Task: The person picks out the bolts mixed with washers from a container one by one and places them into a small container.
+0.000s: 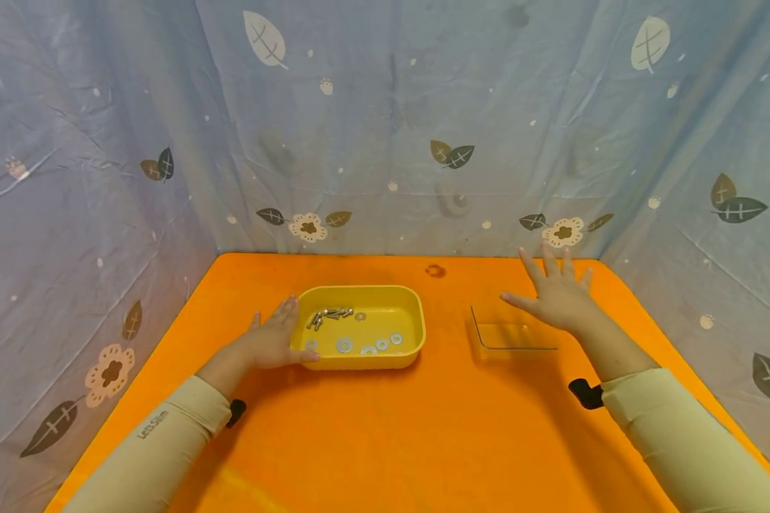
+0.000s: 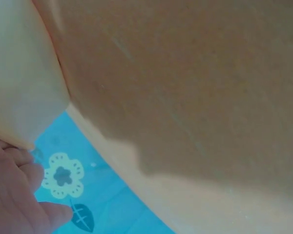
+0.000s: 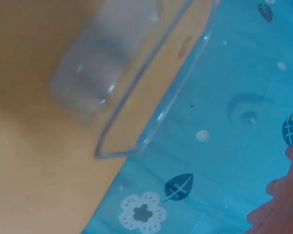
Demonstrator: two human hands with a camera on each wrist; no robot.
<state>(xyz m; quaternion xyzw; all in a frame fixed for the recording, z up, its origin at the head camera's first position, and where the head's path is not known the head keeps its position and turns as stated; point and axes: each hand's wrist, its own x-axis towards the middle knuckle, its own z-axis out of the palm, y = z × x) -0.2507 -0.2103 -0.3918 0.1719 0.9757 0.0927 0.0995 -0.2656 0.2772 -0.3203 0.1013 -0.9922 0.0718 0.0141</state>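
My left hand [image 1: 271, 340] lies at the left end of a yellow tray [image 1: 422, 324], its fingers fairly straight along that side and the thumb by the front rim. Inside the tray are several small screws [image 1: 319, 320] gathered at the left, plus several flat washers [image 1: 344, 345]. A clear, open-topped container [image 1: 513, 348] stands to the right of the tray. Above and behind it my right hand [image 1: 563, 299] is held with fingers spread, gripping nothing. The right wrist view shows the clear container [image 3: 118, 114] apart from that hand [image 3: 282, 207].
The orange tabletop [image 1: 372, 442] reaches toward me in front of the tray. A patterned curtain [image 1: 385, 128] encloses the back and both sides. A dark ring-shaped mark [image 1: 435, 271] shows near the table's back edge.
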